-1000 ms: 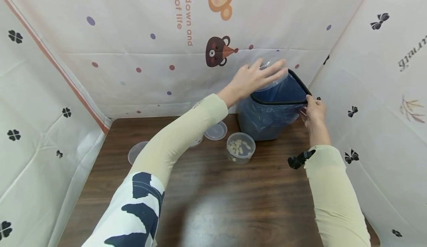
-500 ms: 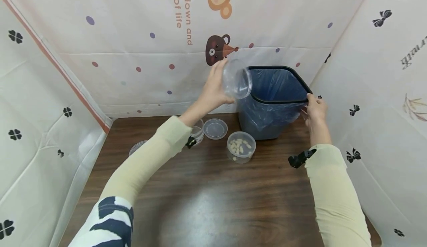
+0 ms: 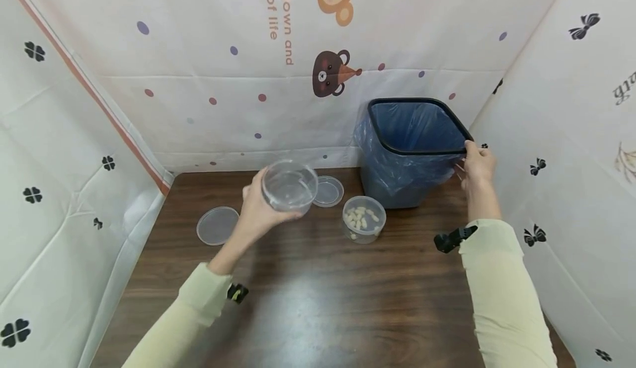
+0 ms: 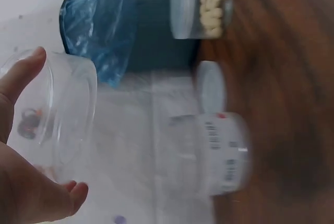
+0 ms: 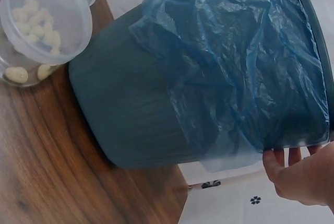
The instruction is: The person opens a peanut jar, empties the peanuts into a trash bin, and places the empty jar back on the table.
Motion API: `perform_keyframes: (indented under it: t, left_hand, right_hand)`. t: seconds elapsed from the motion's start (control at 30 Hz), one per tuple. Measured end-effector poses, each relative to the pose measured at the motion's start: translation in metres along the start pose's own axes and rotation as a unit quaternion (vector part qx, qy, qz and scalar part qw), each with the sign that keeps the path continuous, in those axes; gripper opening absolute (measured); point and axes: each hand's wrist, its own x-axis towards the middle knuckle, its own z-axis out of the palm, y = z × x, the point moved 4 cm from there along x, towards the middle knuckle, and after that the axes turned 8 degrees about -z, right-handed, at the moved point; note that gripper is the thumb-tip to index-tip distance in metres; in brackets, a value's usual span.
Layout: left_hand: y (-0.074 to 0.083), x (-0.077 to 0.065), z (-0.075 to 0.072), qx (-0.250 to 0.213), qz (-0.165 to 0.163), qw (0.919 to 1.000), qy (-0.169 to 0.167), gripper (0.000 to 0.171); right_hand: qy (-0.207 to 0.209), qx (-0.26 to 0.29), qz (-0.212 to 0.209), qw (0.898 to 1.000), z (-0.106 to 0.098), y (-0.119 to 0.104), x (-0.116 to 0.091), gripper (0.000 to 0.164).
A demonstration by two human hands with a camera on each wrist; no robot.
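My left hand [image 3: 255, 211] grips a clear round plastic tub [image 3: 290, 186] from its left side, held up over the back of the table. No contents show in that tub. In the left wrist view the thumb and fingers spread round the tub [image 4: 75, 109]. At the right my right hand [image 3: 479, 172] holds the near right corner of a bin [image 3: 392, 192], thumb over its black rim and fingers under the edge. A blue plastic liner [image 5: 224, 51] is folded down outside the bin's wall. A tub of pale, peanut-like pieces [image 3: 364, 222] stands just left of the bin.
Two clear round lids lie on the wooden table [image 3: 318, 302]: a left lid [image 3: 217, 227] and a back lid [image 3: 329, 192], partly behind the held tub. A blurred container with a printed white label [image 4: 224, 153] shows in the left wrist view. Patterned sheets [image 3: 199, 125] wall the table.
My left hand has come from over the bin leftward and down toward the table, turning the clear tub on the way. The right hand keeps its hold on the bin's rim.
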Motion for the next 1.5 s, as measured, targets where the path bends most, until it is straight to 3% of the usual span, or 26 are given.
perform_keyframes:
  t: [0.13,0.23,0.43,0.57,0.77,1.0,1.23,1.37,1.5]
  left_hand:
    - [-0.031,-0.031,-0.005,0.025,-0.048,0.9985,-0.003,0.131]
    - [-0.052,-0.045,-0.006,0.033,-0.071,0.9970,-0.002,0.128]
    - [-0.091,-0.055,0.008,0.010,-0.040,0.9991,0.010,0.115]
    - [-0.110,-0.056,0.015,0.018,-0.022,0.9994,0.022,0.113]
    - [-0.122,-0.052,0.013,0.061,-0.018,0.9964,0.056,0.115]
    - [-0.132,-0.046,0.007,0.066,-0.095,0.9923,0.045,0.119]
    - [-0.139,-0.037,0.012,0.039,-0.103,0.9932,0.037,0.113]
    - [-0.142,-0.035,0.014,0.041,-0.116,0.9908,0.056,0.112]
    - [-0.146,-0.031,0.016,0.035,-0.124,0.9889,0.073,0.124]
  right_hand:
    - [0.013,0.023,0.013,1.000,0.002,0.003,-0.001,0.026]
    - [0.020,0.024,0.009,0.999,0.002,0.004,-0.001,0.025]
    - [0.019,0.008,-0.007,1.000,-0.001,0.002,0.001,0.027]
    - [0.019,0.005,-0.011,1.000,0.000,0.002,0.002,0.027]
    - [0.018,0.006,-0.016,1.000,0.003,0.002,0.001,0.025]
    - [0.019,0.001,-0.011,1.000,0.000,0.003,0.002,0.026]
    - [0.020,0.008,-0.004,1.000,-0.003,0.002,-0.001,0.025]
    - [0.019,0.025,0.001,1.000,-0.001,0.002,-0.003,0.025]
    - [0.023,0.029,-0.002,0.999,-0.001,0.000,-0.003,0.025]
